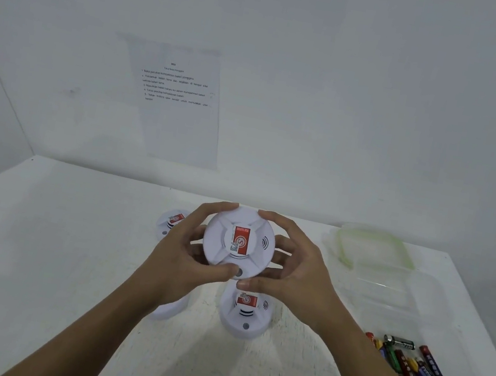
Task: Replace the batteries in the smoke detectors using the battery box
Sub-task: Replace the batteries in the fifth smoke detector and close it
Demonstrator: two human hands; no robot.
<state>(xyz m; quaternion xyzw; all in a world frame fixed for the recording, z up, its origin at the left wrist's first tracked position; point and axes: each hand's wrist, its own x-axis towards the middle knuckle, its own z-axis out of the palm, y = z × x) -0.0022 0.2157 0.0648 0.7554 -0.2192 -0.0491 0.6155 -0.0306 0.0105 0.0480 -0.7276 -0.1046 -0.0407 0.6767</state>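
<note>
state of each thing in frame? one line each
Round white plastic smoke detector: lifted, front showing, gripped by left hand and right hand.
Second white smoke detector: on table, face up.
Third white smoke detector: on table, partly hidden.
Clear plastic battery box: open, lid off.
Green-rimmed lid: lying on table behind box.
Mixed-colour batteries: loose, apparently in box.

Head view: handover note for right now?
Both the left hand and right hand grip one smoke detector above the table, front face up.
Two more detectors lie on the table; a white round part shows under the left forearm.
Battery box at right, lid off behind it; loose batteries by its near end.
Done: box opened. Left: open the held detector, swap batteries, repeat; the others' battery state cannot be seen.
</note>
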